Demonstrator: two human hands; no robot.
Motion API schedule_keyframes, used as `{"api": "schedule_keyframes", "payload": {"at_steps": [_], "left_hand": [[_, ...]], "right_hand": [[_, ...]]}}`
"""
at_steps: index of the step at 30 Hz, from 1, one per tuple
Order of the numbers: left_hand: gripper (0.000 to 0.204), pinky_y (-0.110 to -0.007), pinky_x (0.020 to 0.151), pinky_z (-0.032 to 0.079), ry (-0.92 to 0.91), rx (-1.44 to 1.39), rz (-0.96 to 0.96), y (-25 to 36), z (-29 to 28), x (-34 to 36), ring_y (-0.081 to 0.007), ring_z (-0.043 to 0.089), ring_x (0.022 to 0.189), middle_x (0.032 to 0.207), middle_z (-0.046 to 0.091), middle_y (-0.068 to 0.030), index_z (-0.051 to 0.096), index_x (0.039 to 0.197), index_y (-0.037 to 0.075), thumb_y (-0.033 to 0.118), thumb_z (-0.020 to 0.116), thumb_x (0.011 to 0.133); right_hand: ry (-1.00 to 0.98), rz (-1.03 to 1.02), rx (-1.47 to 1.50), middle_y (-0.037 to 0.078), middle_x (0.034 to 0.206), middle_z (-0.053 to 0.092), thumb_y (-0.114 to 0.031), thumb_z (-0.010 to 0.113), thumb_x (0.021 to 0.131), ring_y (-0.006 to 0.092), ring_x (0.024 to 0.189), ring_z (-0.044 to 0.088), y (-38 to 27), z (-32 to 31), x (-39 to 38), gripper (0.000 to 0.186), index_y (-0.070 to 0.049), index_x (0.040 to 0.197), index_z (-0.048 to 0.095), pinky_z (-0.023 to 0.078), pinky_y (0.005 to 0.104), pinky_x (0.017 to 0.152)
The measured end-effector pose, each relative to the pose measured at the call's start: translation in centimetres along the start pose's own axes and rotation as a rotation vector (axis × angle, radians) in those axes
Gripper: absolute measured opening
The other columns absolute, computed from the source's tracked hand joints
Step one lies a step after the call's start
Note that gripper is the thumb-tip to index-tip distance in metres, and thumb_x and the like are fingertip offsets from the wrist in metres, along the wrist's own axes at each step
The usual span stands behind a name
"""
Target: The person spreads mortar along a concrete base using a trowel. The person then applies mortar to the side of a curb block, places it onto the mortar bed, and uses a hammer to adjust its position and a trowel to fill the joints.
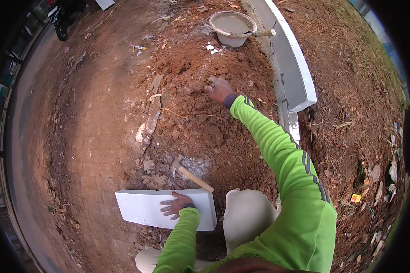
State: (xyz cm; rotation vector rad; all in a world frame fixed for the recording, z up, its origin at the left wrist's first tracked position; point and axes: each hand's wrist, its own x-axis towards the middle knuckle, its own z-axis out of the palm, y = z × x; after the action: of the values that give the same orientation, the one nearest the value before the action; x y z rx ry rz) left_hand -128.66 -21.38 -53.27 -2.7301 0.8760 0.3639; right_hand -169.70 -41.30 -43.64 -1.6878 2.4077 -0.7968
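Resting palm-down on a white block point(139, 208) at the lower middle of the frame, the left hand point(177, 205) has its fingers spread, presumably to steady the slab or take some weight. Right of upper centre, the right hand point(219, 89) hangs above reddish soil point(191, 148), fingers curled; from here I can't tell whether they pinch anything. A hammer point(193, 177) lies just beside the block's far edge, seemingly within easy reach. Near the top, a bucket point(232, 42) of grey mix point(232, 24) sits beside the low wall point(297, 68), perhaps for convenience.
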Motion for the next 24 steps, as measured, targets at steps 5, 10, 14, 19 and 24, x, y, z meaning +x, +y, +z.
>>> {"api": "schedule_keyframes", "payload": {"at_steps": [5, 10, 14, 19, 24], "left_hand": [[0.086, -0.067, 0.117, 0.018, 0.035, 0.023, -0.008, 0.4, 0.2, 0.1, -0.0427, 0.016, 0.154, 0.168, 0.014, -0.0227, 0.014, 0.164, 0.016, 0.071, 0.026, 0.099], [0.086, -0.068, 0.116, 0.021, 0.078, 0.033, -0.002, 0.5, -0.2, 0.0, -0.0442, 0.019, 0.152, 0.166, 0.016, -0.0241, 0.015, 0.163, 0.015, 0.070, 0.031, 0.099], [0.086, -0.068, 0.117, 0.020, 0.083, 0.052, -0.004, 0.3, 0.1, 0.3, -0.0437, 0.017, 0.153, 0.167, 0.014, -0.0236, 0.014, 0.164, 0.015, 0.069, 0.033, 0.099], [0.086, -0.068, 0.117, 0.019, 0.079, 0.048, 0.006, 0.4, 0.2, 0.3, -0.0433, 0.018, 0.153, 0.168, 0.014, -0.0224, 0.014, 0.164, 0.015, 0.069, 0.033, 0.099], [0.087, -0.067, 0.117, 0.019, 0.059, 0.049, 0.047, 1.0, 0.2, 0.8, -0.0434, 0.018, 0.153, 0.168, 0.013, -0.0223, 0.013, 0.164, 0.015, 0.069, 0.033, 0.099]], "right_hand": [[0.046, 0.202, -0.439, 0.021, 0.141, 0.056, -0.047, 0.059, 0.091, 0.0377, 0.134, 0.050, 1.7, -7.5, 16.4, 0.071, -0.007, 0.148, 0.046, 0.041, 0.0539, 0.109], [-0.163, 0.341, -0.547, 0.014, 0.156, 0.044, -0.057, 0.064, 0.088, 0.0341, 0.146, 0.039, 1.8, -8.5, 21.8, 0.084, -0.010, 0.152, 0.040, 0.029, 0.0577, 0.118], [-0.275, 0.391, -0.520, 0.019, 0.162, 0.034, -0.054, 0.057, 0.088, 0.0406, 0.150, 0.030, 2.9, -7.3, 23.2, 0.091, -0.009, 0.160, 0.026, 0.021, 0.0583, 0.122], [-0.219, 0.380, -0.517, 0.020, 0.157, 0.041, -0.051, 0.060, 0.083, 0.0423, 0.148, 0.033, 5.9, -5.6, 25.7, 0.087, -0.010, 0.156, 0.036, 0.016, 0.0699, 0.118], [0.059, 0.429, -0.363, 0.017, 0.161, 0.038, -0.054, 0.061, 0.083, 0.0361, 0.147, 0.038, 13.7, -6.6, 28.2, 0.084, -0.015, 0.154, 0.041, 0.026, 0.0588, 0.120]]}}
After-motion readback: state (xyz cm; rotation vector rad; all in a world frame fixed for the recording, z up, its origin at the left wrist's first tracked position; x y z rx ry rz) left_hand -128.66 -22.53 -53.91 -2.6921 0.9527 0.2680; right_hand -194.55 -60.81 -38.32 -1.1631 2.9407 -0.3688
